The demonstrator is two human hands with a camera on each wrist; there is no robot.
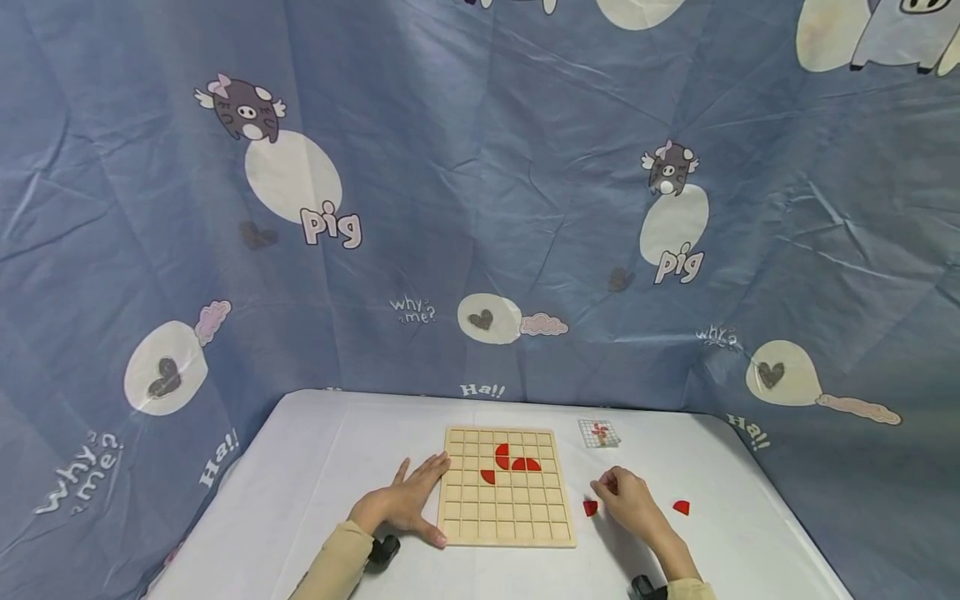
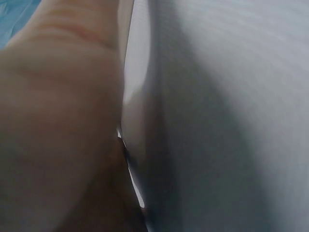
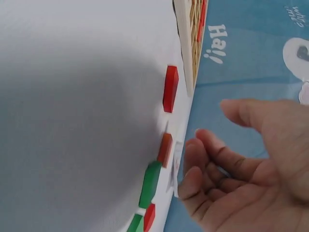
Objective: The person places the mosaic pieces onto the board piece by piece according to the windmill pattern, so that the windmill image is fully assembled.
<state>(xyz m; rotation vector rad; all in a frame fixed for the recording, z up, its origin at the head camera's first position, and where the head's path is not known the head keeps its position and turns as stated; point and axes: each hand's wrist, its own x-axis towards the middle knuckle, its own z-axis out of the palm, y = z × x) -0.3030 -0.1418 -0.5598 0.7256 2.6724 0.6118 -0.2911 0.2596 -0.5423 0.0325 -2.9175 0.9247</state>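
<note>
A square wooden grid board (image 1: 506, 533) lies on the table, with several red quarter-round pieces (image 1: 526, 464) in its cells. Along the board's left edge my left hand (image 1: 408, 504) spreads its fingers and thumb, touching the frame. My right hand (image 1: 630, 502) hovers right of the board, thumb apart from its loosely bent fingers, holding nothing. Just left of it in the head view lies a red piece (image 1: 590, 507); another red piece (image 1: 681, 507) is to its right. The right wrist view shows an orange block (image 3: 165, 150) and a green block (image 3: 150, 183) near the hand.
A small printed card (image 1: 599, 433) with a grid and a red flower-like picture lies beyond the right hand. White cloth (image 1: 300, 467) covers the table. A blue patterned curtain (image 1: 420, 208) stands behind and at both sides.
</note>
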